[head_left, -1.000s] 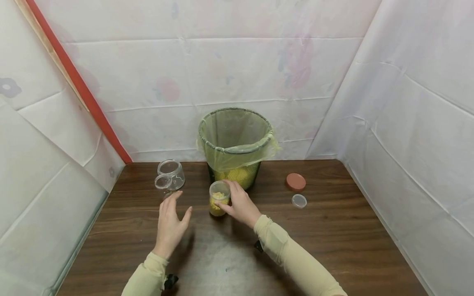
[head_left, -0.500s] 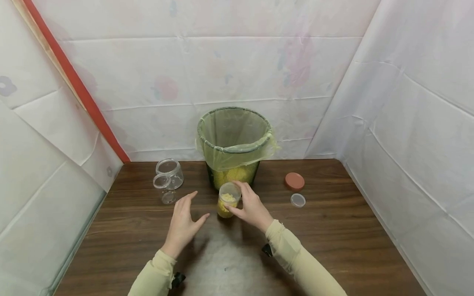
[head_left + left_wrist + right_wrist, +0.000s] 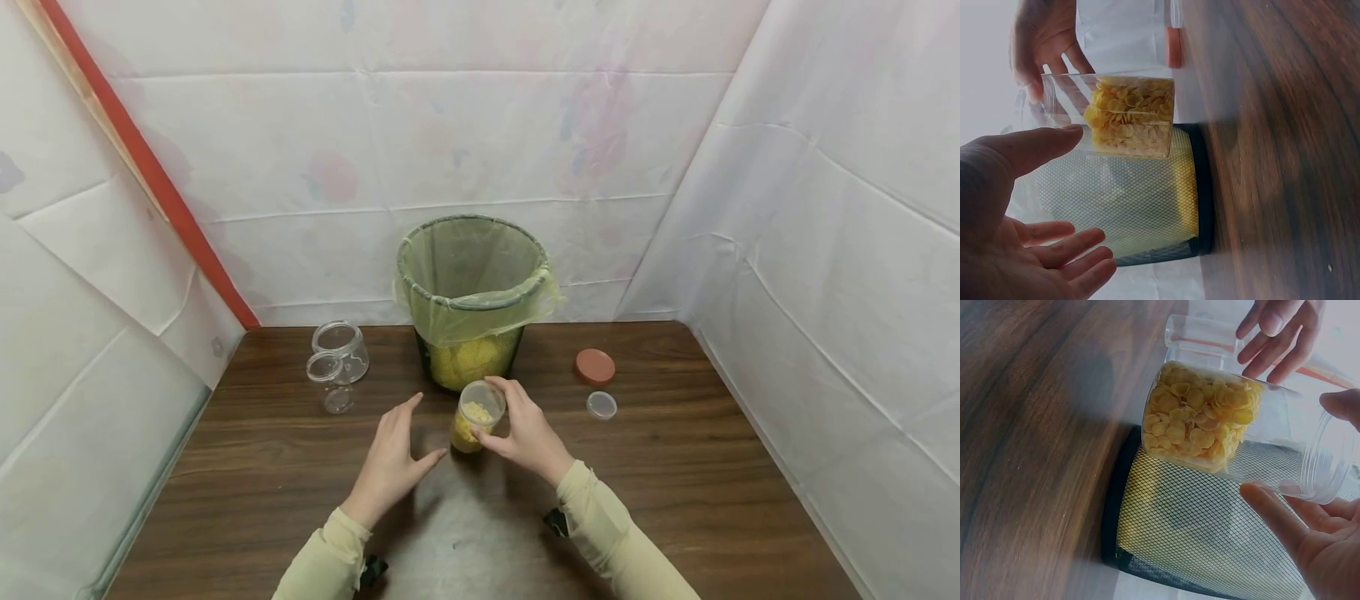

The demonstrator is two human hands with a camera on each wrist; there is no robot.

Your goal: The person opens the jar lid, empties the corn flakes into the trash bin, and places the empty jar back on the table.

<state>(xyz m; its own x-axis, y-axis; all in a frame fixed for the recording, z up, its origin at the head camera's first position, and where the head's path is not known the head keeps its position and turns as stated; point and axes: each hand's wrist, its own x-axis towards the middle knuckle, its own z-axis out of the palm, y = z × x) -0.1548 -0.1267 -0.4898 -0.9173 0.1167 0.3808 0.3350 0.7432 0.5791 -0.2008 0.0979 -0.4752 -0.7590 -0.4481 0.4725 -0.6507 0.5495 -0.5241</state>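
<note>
My right hand grips a clear plastic jar near its lidless rim, thumb on one side and fingers on the other. Yellow flakes fill roughly the lower half of the jar, which stands upright close over the table. To its left, my left hand has its thumb and fingers spread toward the jar, holding nothing. The left wrist view shows the left thumb overlapping the jar's side. Just behind the jar is a mesh wastebasket with a pale yellow-green liner bag.
Two clear jars without lids, a wide jar and a narrower jar, stand at the table's back left. A reddish-brown lid and a small clear disc lie at the right. Fabric walls enclose the wooden table.
My right hand has carried the jar to the right and slightly toward me. The left hand has followed to the right, away from the two other jars and closer to the held one.
</note>
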